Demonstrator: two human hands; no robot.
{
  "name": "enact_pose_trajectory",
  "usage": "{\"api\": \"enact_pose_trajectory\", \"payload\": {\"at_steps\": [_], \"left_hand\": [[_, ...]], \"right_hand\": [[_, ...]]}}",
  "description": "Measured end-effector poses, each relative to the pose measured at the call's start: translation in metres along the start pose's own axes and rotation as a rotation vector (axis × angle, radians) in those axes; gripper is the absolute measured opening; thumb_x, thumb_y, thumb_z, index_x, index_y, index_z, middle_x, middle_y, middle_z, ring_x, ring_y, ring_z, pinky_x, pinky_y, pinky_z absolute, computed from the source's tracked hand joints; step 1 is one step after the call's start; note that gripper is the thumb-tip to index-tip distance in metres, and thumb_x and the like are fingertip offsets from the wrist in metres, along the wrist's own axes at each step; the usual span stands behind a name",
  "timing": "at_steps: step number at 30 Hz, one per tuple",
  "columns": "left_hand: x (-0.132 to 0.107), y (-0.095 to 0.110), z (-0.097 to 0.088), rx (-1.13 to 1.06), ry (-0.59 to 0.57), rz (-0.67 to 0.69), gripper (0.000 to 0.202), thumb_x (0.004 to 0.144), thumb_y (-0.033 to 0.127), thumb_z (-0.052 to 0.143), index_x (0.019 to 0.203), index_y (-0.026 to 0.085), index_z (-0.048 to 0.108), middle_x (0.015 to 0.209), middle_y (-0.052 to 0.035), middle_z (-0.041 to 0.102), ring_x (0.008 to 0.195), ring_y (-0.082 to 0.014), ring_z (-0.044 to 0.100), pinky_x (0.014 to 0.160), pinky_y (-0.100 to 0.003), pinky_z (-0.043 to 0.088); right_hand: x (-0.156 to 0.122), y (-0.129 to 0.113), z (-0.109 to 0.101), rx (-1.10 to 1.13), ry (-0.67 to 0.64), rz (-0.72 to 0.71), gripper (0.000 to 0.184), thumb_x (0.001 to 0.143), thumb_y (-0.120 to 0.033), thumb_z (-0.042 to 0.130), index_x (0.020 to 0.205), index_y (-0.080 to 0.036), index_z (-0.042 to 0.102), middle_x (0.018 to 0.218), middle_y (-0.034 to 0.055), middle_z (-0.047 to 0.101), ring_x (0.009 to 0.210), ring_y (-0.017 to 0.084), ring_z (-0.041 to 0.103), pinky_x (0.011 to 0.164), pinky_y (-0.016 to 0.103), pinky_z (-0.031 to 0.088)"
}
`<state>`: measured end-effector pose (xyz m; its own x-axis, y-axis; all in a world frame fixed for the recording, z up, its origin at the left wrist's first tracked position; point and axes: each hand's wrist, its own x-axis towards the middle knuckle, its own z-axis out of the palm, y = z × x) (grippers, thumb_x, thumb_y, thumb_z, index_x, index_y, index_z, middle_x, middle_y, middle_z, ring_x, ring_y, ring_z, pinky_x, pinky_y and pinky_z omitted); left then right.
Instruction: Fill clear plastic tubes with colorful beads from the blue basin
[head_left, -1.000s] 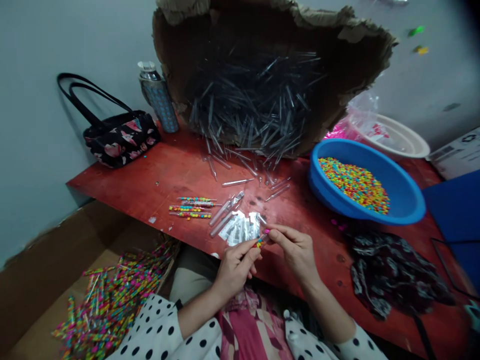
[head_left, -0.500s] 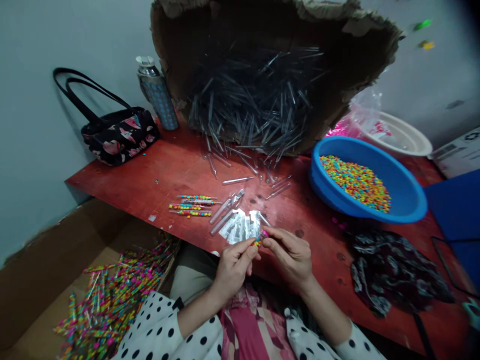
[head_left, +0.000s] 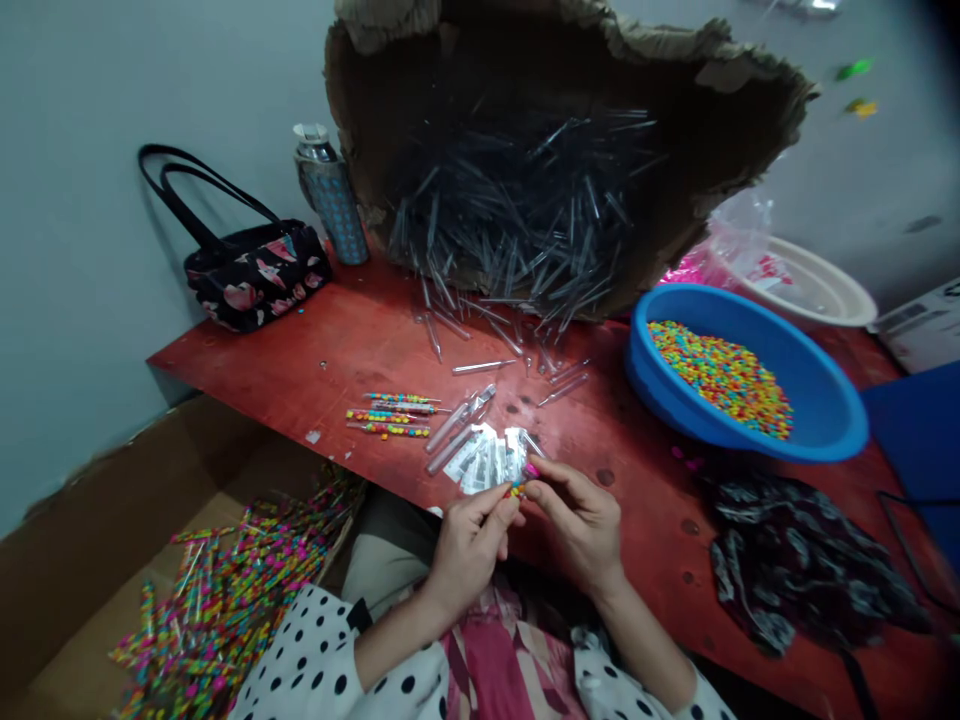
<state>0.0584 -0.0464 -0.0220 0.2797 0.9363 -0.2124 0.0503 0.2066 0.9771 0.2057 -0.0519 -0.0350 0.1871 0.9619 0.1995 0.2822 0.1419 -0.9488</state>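
Observation:
Between my two hands is a clear tube of coloured candies (head_left: 516, 490) with a pink cap at its upper right end. My left hand (head_left: 471, 545) is closed around its lower part, which the fingers hide. The fingertips of my right hand (head_left: 581, 515) pinch it near the pink cap. Just beyond the hands lie small printed slips (head_left: 480, 462) in a fan, with empty clear tubes (head_left: 452, 425) beside them. Left of these, several filled tubes (head_left: 390, 416) rest in a row on the red table (head_left: 292, 375).
A torn cardboard box (head_left: 345, 110) of clear tubes opens at the back. On the right stand a blue basin (head_left: 832, 410) of coloured candies and a dark patterned cloth (head_left: 810, 560). A handbag (head_left: 259, 280) and bottle (head_left: 341, 215) stand left. Below, a carton (head_left: 82, 550) holds many filled tubes.
The whole view has shifted slightly, so the table's things appear a little further right and lower. Both hands keep their grip on the tube, with only slight finger movement.

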Motion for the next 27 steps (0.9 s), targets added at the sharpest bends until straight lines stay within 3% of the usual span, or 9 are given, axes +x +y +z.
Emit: {"api": "enact_pose_trajectory", "payload": {"at_steps": [4, 10, 15, 19, 22, 27], "left_hand": [[0.001, -0.001, -0.004, -0.007, -0.005, 0.022, 0.036, 0.085, 0.04, 0.05, 0.101, 0.013, 0.067, 0.066, -0.001, 0.061, 0.04, -0.0051, 0.042, 0.042, -0.019, 0.032], [0.002, 0.002, -0.001, -0.229, -0.069, -0.128, 0.035, 0.081, 0.044, 0.054, 0.08, 0.011, 0.066, 0.064, -0.0017, 0.059, 0.039, -0.0037, 0.039, 0.038, -0.019, 0.024], [0.003, 0.003, -0.002, -0.268, -0.069, -0.185, 0.036, 0.082, 0.045, 0.053, 0.072, 0.012, 0.06, 0.065, -0.0012, 0.057, 0.037, -0.0023, 0.037, 0.035, -0.018, 0.02], [0.004, 0.004, -0.007, -0.18, -0.102, -0.185, 0.037, 0.083, 0.047, 0.052, 0.071, 0.012, 0.061, 0.05, 0.0022, 0.05, 0.036, -0.0039, 0.035, 0.035, -0.017, 0.021], [0.003, 0.002, -0.007, -0.161, -0.086, -0.172, 0.04, 0.084, 0.048, 0.048, 0.073, 0.013, 0.062, 0.042, 0.0048, 0.043, 0.034, -0.0049, 0.034, 0.034, -0.017, 0.023], [0.001, 0.001, -0.005, -0.127, -0.036, -0.145, 0.039, 0.084, 0.048, 0.049, 0.087, 0.012, 0.065, 0.054, 0.0012, 0.055, 0.034, -0.004, 0.038, 0.035, -0.017, 0.028]], "right_hand": [[0.002, -0.002, -0.003, -0.002, -0.066, 0.009, 0.024, 0.078, -0.023, 0.065, 0.102, -0.024, 0.068, 0.094, 0.004, 0.07, 0.081, 0.019, 0.066, 0.075, 0.032, 0.055], [0.0, -0.011, 0.002, -0.181, 0.033, -0.199, 0.032, 0.08, -0.016, 0.061, 0.111, -0.026, 0.064, 0.097, 0.0034, 0.07, 0.081, 0.018, 0.066, 0.073, 0.028, 0.054], [-0.001, -0.011, 0.007, -0.303, -0.002, -0.308, 0.032, 0.083, -0.015, 0.056, 0.113, -0.023, 0.062, 0.096, 0.0053, 0.07, 0.082, 0.018, 0.066, 0.074, 0.027, 0.053], [0.003, -0.006, 0.005, -0.239, -0.028, -0.157, 0.027, 0.082, -0.023, 0.059, 0.109, -0.022, 0.063, 0.094, 0.0058, 0.069, 0.079, 0.017, 0.066, 0.067, 0.025, 0.053], [0.011, -0.007, 0.0, -0.053, -0.168, 0.009, 0.025, 0.082, -0.028, 0.06, 0.106, -0.021, 0.062, 0.088, 0.0041, 0.069, 0.075, 0.016, 0.065, 0.067, 0.025, 0.054], [0.022, -0.012, -0.004, 0.075, -0.262, 0.094, 0.028, 0.08, -0.031, 0.063, 0.104, -0.019, 0.064, 0.087, 0.0044, 0.069, 0.073, 0.016, 0.064, 0.067, 0.026, 0.054]]}}
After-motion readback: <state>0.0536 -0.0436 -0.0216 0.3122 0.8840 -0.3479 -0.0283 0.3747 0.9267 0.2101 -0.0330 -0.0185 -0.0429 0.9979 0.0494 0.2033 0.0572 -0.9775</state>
